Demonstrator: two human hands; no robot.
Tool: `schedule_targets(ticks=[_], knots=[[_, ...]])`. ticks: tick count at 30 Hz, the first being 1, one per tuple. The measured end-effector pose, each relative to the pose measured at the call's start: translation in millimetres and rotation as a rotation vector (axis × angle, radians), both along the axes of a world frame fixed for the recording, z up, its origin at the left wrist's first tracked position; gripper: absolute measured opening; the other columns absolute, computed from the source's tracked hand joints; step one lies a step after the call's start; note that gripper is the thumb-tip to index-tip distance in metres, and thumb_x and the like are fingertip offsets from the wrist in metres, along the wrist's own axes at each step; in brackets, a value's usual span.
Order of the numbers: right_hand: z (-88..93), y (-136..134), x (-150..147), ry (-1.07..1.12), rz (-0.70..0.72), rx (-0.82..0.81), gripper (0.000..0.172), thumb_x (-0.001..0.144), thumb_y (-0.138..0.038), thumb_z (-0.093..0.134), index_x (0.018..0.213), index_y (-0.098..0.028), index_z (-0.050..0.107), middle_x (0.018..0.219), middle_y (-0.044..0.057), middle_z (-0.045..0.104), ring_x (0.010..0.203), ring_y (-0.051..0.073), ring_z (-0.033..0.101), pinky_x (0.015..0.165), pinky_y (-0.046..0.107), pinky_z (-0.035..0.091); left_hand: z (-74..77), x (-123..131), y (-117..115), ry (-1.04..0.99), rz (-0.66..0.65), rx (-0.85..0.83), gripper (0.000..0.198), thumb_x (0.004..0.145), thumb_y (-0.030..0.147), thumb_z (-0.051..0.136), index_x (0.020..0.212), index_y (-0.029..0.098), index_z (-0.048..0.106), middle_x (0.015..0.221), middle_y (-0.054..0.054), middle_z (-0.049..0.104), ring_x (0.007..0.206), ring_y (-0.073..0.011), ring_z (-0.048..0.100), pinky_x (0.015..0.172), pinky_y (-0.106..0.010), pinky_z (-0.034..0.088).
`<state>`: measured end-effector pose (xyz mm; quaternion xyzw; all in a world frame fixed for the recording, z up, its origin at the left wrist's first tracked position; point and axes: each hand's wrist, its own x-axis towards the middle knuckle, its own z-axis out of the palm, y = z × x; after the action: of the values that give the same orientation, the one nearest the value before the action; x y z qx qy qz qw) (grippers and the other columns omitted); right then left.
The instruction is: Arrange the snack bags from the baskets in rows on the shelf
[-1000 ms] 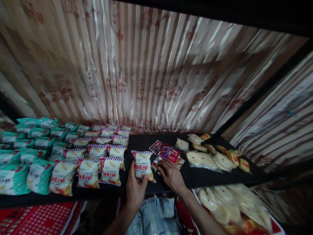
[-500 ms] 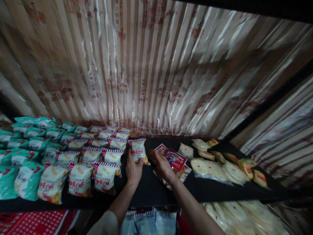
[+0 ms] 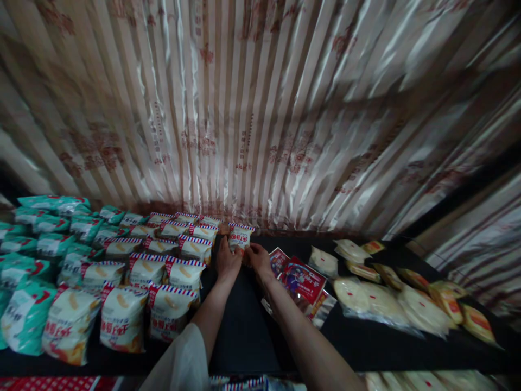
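Towards the back of a long black shelf (image 3: pixel 240 331), a small, plump cream plastic bag with a blue, white and red striped top edge and red lettering (image 3: pixel 241 237) stands roughly upright, close to the foil-like wall covering with beige stripes and reddish-brown prints (image 3: pixel 244 108). The person's left hand (image 3: pixel 228 259) grasps it by its left side, the thumb low across the front. The right hand (image 3: pixel 259 260) has its bent fingers at the bag's lower right corner; whether they pinch it or only touch it, one cannot tell.

To the left, similar cream bags with striped tops (image 3: pixel 124 320) stand in rows, the rearmost just beside the held one. Beyond them sit plump teal-and-white plastic bags (image 3: pixel 29 312). Partly behind the right forearm lie flat, dark red printed packets (image 3: pixel 303 282), overlapping one another. Farther right rest clear plastic bags of pale, round pieces (image 3: pixel 374 301) and small, yellowish packets with orange-red labels (image 3: pixel 480 323). Below the shelf's front edge, part of a red lattice-sided plastic basket (image 3: pixel 49 383) shows.
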<state>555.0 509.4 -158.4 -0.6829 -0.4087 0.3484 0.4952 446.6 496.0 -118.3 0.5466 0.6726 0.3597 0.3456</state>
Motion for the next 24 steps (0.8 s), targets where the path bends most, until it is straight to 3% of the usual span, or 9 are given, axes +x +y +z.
schedule_targets(ticks=[6,14,18,24], knots=[[-9.5,24.6,-3.5,-0.095,-0.017,-0.01,0.027,0.076,-0.035,0.057,0.095,-0.019,0.067,0.086,0.006,0.073,0.079,0.021,0.069,0.068,0.029,0.054,-8.2,-6.4,16.0,-0.02,0.089,-0.011,0.055,0.087,0.025,0.041,0.139,0.012,0.032,0.148,-0.013,0.032,0.138,-0.0184,0.027,0.112,-0.028,0.023],[-1.9,34.6,-13.5,-0.233,0.005,-0.028,0.027,0.079,-0.034,0.055,0.103,-0.024,0.061,0.081,0.001,0.071,0.073,0.018,0.068,0.067,0.028,0.053,-12.8,-3.6,10.3,0.023,0.133,0.145,0.051,0.084,0.018,0.041,0.134,0.012,0.04,0.143,-0.014,0.042,0.133,-0.0219,0.036,0.112,-0.037,0.027],[5.1,32.2,-18.2,-0.318,0.009,-0.044,0.024,0.08,-0.033,0.053,0.101,-0.024,0.061,0.081,0.002,0.07,0.074,0.018,0.067,0.071,0.029,0.05,-19.5,1.2,-1.4,0.177,0.074,0.289,0.052,0.081,0.012,0.042,0.132,0.012,0.044,0.143,-0.013,0.042,0.135,-0.023,0.033,0.113,-0.041,0.025],[12.2,26.5,-22.2,-0.402,0.028,-0.012,0.026,0.082,-0.031,0.05,0.102,-0.021,0.062,0.088,0.006,0.07,0.084,0.021,0.065,0.079,0.031,0.048,-28.5,1.6,-6.9,0.27,-0.021,0.279,0.052,0.079,0.008,0.04,0.131,0.01,0.047,0.143,-0.013,0.041,0.138,-0.0239,0.027,0.114,-0.042,0.024]])
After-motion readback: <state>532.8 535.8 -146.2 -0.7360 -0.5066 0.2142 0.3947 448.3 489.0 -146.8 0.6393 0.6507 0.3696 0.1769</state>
